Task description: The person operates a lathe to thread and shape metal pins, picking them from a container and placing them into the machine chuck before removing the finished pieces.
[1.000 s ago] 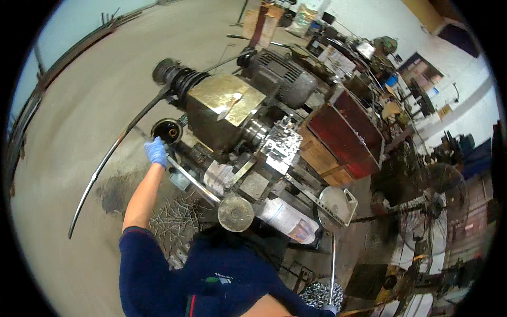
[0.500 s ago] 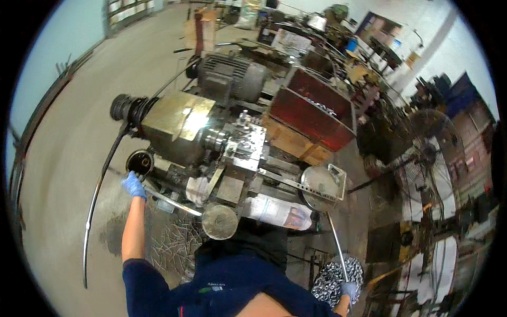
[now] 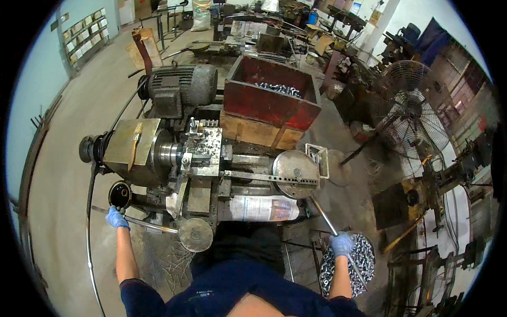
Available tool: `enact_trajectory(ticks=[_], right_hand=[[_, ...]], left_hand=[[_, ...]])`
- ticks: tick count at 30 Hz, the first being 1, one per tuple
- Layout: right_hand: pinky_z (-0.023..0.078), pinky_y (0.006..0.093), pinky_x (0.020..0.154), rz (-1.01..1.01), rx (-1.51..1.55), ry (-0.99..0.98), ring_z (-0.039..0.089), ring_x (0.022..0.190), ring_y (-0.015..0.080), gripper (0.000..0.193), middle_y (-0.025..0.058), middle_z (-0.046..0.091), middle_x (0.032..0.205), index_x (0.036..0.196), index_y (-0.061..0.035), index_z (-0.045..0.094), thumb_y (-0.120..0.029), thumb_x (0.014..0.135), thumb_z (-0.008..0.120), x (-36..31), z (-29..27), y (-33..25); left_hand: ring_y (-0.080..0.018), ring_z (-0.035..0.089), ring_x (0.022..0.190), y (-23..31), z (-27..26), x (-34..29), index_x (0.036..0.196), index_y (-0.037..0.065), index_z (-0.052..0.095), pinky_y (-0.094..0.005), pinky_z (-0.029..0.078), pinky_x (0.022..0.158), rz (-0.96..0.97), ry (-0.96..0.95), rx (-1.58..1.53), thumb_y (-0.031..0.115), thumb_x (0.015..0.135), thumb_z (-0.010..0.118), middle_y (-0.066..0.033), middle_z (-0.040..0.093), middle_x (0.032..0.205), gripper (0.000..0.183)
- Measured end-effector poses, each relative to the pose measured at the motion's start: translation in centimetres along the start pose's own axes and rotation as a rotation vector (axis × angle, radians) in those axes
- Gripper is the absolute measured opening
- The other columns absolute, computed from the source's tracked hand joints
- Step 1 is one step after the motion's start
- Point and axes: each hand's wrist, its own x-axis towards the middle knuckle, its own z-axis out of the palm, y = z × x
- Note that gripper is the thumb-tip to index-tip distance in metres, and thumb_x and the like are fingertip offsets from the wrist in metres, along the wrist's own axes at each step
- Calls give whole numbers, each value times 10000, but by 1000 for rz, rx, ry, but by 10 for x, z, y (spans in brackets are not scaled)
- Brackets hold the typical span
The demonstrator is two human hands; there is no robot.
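My left hand point(image 3: 117, 217), in a blue glove, is closed beside a dark round cup point(image 3: 120, 194) at the machine's left. Small dark pieces show at its fingertips; what they are is too small to tell. A long metal bar point(image 3: 153, 225) runs past that hand to a round plate point(image 3: 196, 235); whether the fingers grip the bar is unclear. My right hand point(image 3: 341, 244), also gloved in blue, wraps around a slanting steel rod point(image 3: 323, 214). This rod comes from under a round metal disc point(image 3: 296, 185), and its lower end lies over a container of shiny metal parts point(image 3: 355, 259).
A lathe-like machine point(image 3: 132, 145) with a motor point(image 3: 182, 87) stands before me. Behind it, a red box point(image 3: 269, 105) holds metal parts. A large fan point(image 3: 409, 105) is at right. A black cable point(image 3: 91, 227) hangs at left, and thin scraps point(image 3: 177, 264) lie on the floor.
The view has shifted, and the red box's contents now show. My right hand is higher along the rod, nearer the disc. My left hand remains by the cup and bar.
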Motion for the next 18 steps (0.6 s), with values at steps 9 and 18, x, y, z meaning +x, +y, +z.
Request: enact_trajectory(ticks=[9, 18], right_hand=[[336, 505, 926, -48, -226, 57, 560, 1013, 313, 392, 139, 622, 1023, 909, -107, 671, -426, 711, 561, 94, -58, -31], [194, 501, 1038, -73, -297, 201, 296, 1280, 285, 627, 92, 370, 1360, 1250, -120, 455, -454, 738, 593, 179, -83, -150]], left_hand=[[-163, 503, 419, 6, -19, -13, 712, -14, 539, -275, 410, 353, 29, 57, 103, 89, 751, 561, -80, 542, 584, 112], [-170, 535, 435, 1, -25, -20, 813, 31, 504, -285, 437, 383, -17, -108, 193, 220, 793, 621, -75, 545, 593, 223]])
